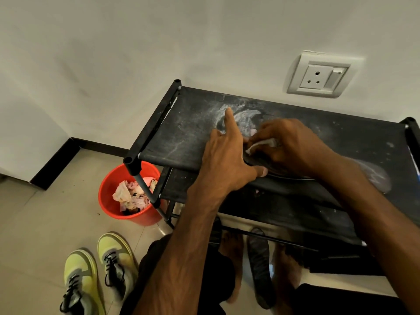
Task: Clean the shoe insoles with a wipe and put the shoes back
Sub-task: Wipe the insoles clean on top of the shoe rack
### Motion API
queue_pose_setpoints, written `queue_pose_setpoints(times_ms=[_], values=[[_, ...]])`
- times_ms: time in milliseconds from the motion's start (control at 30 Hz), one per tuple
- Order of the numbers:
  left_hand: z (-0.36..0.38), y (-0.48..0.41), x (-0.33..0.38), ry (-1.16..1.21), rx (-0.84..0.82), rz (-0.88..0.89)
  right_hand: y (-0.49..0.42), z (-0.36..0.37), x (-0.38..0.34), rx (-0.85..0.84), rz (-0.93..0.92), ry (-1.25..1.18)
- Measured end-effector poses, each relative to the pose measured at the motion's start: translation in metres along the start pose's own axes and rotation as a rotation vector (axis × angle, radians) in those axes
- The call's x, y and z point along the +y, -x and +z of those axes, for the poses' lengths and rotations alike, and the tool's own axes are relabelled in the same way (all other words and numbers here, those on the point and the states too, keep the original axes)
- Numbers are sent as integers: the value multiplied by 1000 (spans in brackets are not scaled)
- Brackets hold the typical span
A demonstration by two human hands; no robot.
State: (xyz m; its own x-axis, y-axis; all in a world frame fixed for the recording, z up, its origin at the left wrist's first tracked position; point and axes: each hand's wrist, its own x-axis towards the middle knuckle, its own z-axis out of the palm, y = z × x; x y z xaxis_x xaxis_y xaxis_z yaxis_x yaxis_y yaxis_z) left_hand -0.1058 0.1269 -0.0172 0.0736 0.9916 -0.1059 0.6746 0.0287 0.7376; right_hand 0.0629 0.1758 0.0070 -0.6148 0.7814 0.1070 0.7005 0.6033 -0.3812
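Observation:
A dark insole [284, 174] lies near the front edge of the black shoe rack's dusty top shelf [181, 133], mostly hidden under my hands. My left hand [227, 160] holds it down, thumb pinching its edge and index finger stretched out straight over the shelf. My right hand [293, 146] grips a crumpled white wipe [259, 145] pressed onto the insole's near end. A second dark insole [261, 269] lies on the floor between my bare feet. Two yellow-green sneakers [100, 271] with black laces stand on the tiles at lower left.
A red bucket [111, 185] holding crumpled used wipes stands on the floor by the rack's left leg. A wall socket [320, 76] sits above the rack. A pale dusty oval patch [377, 178] marks the shelf right of my forearm. Lower rack shelves show beneath.

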Motion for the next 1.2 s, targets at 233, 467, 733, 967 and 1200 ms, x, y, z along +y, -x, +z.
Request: queue_pose_setpoints(times_ms=[233, 467, 733, 967, 1200], values=[[1, -1, 2, -49, -3, -31, 1, -1, -5, -120, -103, 10], [1, 0, 5, -81, -4, -19, 1, -2, -2, -100, -76, 25], [1, 5, 5, -74, 6, -29, -3, 12, -3, 47, -34, 136], [5, 1, 6, -103, 27, -6, 2, -3, -3, -177, -72, -24], [2, 3, 5, -85, 23, -31, -3, 9, 5, 47, 14, 107]])
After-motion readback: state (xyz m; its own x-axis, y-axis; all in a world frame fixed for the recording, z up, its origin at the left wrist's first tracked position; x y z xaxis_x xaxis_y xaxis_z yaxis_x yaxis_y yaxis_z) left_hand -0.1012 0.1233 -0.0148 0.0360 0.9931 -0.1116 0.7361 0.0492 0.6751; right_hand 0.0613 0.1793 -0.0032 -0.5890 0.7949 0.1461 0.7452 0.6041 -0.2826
